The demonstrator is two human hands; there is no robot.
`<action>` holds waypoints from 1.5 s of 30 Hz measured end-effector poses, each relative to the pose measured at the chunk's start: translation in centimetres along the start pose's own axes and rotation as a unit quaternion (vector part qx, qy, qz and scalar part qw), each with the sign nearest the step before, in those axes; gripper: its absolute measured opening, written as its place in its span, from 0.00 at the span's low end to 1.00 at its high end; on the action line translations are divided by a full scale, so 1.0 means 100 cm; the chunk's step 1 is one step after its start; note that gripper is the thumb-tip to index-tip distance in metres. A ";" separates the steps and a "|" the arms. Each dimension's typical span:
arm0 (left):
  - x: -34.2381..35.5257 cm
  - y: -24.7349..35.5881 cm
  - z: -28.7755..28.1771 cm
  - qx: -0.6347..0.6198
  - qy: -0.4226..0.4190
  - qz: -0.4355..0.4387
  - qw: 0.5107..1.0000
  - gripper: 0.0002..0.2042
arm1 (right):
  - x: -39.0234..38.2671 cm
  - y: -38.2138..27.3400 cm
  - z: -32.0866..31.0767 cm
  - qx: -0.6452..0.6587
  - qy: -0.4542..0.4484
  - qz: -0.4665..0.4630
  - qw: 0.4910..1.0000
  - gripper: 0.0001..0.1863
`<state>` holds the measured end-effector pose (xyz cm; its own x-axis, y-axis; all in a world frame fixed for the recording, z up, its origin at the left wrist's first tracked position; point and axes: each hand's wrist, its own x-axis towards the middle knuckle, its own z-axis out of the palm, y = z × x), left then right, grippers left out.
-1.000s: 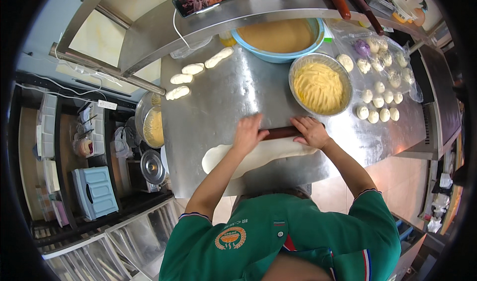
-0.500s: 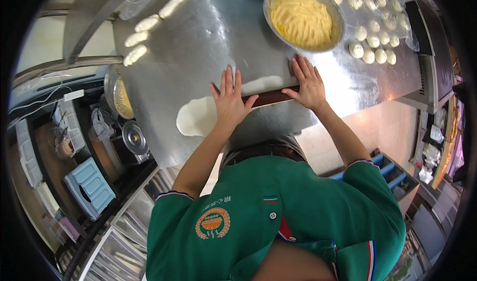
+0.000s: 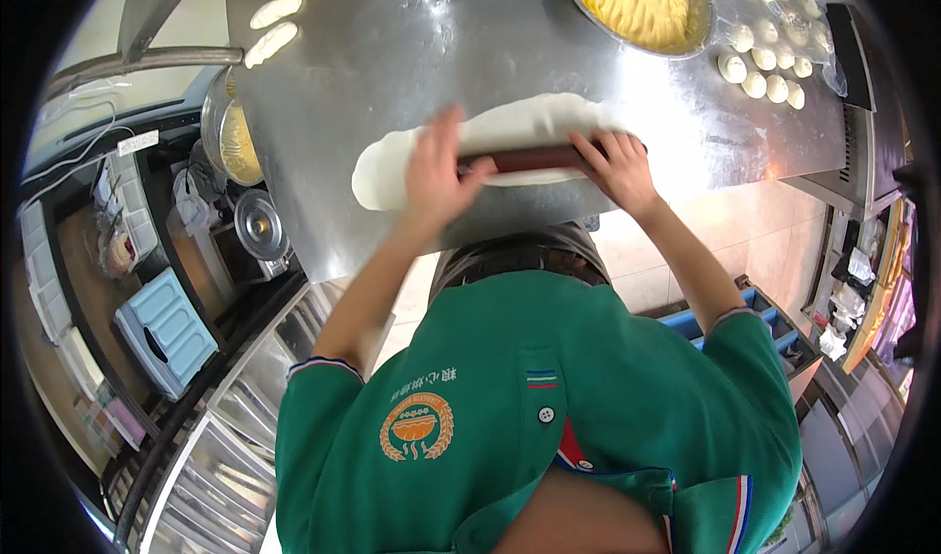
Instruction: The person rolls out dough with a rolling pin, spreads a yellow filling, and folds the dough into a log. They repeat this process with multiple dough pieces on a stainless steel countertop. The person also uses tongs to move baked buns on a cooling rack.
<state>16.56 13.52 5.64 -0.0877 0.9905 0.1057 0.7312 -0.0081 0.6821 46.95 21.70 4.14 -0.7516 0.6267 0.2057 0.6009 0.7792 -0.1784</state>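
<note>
A long white sheet of dough (image 3: 384, 176) lies flat on the steel table, stretching left to right in front of me. Across it rests a dark reddish-brown rolling pin (image 3: 534, 159). My right hand (image 3: 622, 174) has its fingers curled over the pin's right end. Near the left end is my left hand (image 3: 438, 176), smeared by motion; its fingers look stretched out away from me, and its thumb points across at the pin. Dough shows on the far side of the pin and in a thin strip on the near side.
A metal bowl of yellow filling (image 3: 637, 5) stands at the far right of the table (image 3: 323, 162). Beside it are several round dough balls (image 3: 755, 83), some under clear plastic. Long dough pieces (image 3: 272, 44) lie at the far left. A lidded pot (image 3: 260, 226) stands below the left edge.
The dough behind the pin now shows as a much broader sheet. My right fingers have gone from flat to curled over the pin. The whole view has shifted, with the table higher in it.
</note>
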 end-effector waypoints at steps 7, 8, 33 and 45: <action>-0.064 -0.018 0.005 0.228 0.043 0.166 0.958 0.29 | 0.023 -0.043 0.012 0.007 -0.219 -0.035 0.975 0.30; -0.076 -0.021 0.007 0.241 0.039 0.184 0.952 0.28 | 0.019 -0.044 0.011 -0.032 -0.234 -0.078 0.969 0.33; 0.083 -0.148 -0.078 0.223 0.164 0.026 0.961 0.37 | 0.195 -0.126 0.067 -0.015 -0.121 -0.127 0.984 0.27; -0.139 -0.081 -0.052 0.231 0.000 0.029 0.973 0.34 | 0.076 -0.141 0.054 0.016 -0.110 -0.220 0.969 0.26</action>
<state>8.36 -0.94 2.40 -0.0378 0.9903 0.1334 0.9607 -0.0008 0.2776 31.25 15.44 3.02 -0.9750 0.2143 0.0582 0.2036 0.9674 -0.1507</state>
